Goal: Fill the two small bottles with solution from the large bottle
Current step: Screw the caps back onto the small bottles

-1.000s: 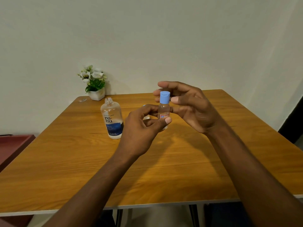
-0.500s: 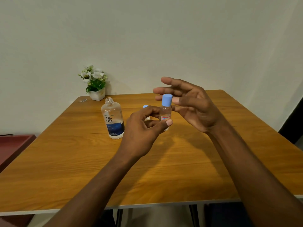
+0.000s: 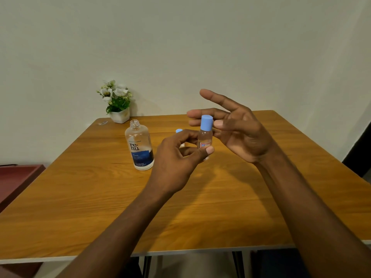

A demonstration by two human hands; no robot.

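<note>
My left hand (image 3: 176, 157) pinches a small clear bottle (image 3: 205, 138) with a light blue cap, holding it upright above the table between thumb and fingers. My right hand (image 3: 239, 127) is beside it on the right, fingers spread and straight, its thumb tip close to the cap. The large clear bottle (image 3: 139, 146) with a blue label stands uncapped on the table to the left. Behind my left hand peeks the blue cap of the second small bottle (image 3: 179, 131), mostly hidden.
The wooden table (image 3: 220, 207) has a white front edge. A white pot of flowers (image 3: 117, 102) stands at the back left corner, with a small clear item (image 3: 102, 123) near it. A dark red surface (image 3: 16, 181) lies left of the table.
My right hand's fingers have opened and lifted off the blue cap. The small bottle has shifted slightly right in my left hand's pinch.
</note>
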